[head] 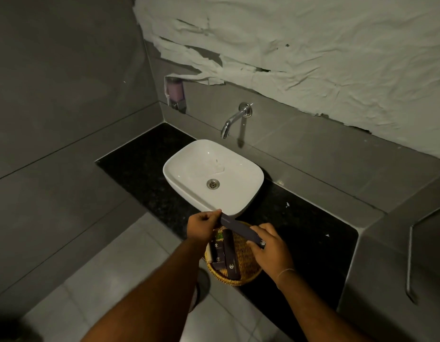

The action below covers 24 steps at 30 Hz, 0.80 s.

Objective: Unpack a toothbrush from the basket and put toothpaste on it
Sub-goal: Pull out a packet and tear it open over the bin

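Note:
A long dark toothbrush box (240,230) is held level above a round wicker basket (248,272) that stands on the black counter's front edge. My left hand (203,227) pinches the box's far end, close to the sink rim. My right hand (269,245) grips its near end, where a small logo shows. Inside the basket lie several more dark boxes (225,257) with the same logo. No bare toothbrush and no toothpaste tube show.
A white basin (184,169) sits on the black stone counter (300,230), under a chrome wall tap (235,119). A soap dispenser (175,93) hangs on the wall at the left. A grey ledge (396,255) rises at the right. Torn paper covers the wall above.

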### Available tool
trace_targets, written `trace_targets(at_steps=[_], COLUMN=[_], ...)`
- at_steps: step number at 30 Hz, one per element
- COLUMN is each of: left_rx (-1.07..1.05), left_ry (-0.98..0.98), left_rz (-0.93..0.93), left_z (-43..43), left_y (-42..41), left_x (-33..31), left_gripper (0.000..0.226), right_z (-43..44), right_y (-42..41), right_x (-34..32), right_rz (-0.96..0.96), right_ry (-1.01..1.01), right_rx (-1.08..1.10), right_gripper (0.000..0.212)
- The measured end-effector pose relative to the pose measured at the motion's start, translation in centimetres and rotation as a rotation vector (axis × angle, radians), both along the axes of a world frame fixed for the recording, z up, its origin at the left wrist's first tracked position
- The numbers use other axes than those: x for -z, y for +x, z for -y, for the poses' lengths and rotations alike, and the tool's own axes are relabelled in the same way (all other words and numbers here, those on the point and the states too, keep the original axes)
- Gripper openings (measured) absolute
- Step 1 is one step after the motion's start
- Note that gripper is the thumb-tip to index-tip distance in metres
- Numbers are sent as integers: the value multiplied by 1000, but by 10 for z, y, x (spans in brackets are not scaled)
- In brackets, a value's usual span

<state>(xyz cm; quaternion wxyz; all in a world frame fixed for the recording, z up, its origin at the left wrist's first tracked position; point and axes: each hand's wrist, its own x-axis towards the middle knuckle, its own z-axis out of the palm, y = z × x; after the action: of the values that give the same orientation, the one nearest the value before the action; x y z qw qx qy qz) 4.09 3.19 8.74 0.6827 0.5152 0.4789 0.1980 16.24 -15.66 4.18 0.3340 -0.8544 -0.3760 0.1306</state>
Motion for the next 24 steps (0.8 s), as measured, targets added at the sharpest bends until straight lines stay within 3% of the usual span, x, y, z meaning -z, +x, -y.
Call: trace_targets(at_steps=[4,8,14,17,21,24], left_rx=[28,9,39,-23,-193,-145], left_ry=[-111,-132,78,119,-13,-229], left_rz=[-13,-45,-106,0,99,173], left_z=[-2,-6,-1,8,15,20], left_y=[-12,-19,-19,-15,-6,4], left_x=[0,4,6,2,-2,-7], left_gripper=[40,26,18,17,32,48], right_z=[3,4,2,-3,-13,-25], right_y=[3,4,0,-4,-3,0], right_x=[1,2,4,1,-12,-22], right_rz=[26,32,52,-14,-166,-193], right_ry=[-27,-39,-46,-20,52,64], right_rx=[-31,-66,-45,9,77,117], right_gripper=[42,45,44,41,44,44])
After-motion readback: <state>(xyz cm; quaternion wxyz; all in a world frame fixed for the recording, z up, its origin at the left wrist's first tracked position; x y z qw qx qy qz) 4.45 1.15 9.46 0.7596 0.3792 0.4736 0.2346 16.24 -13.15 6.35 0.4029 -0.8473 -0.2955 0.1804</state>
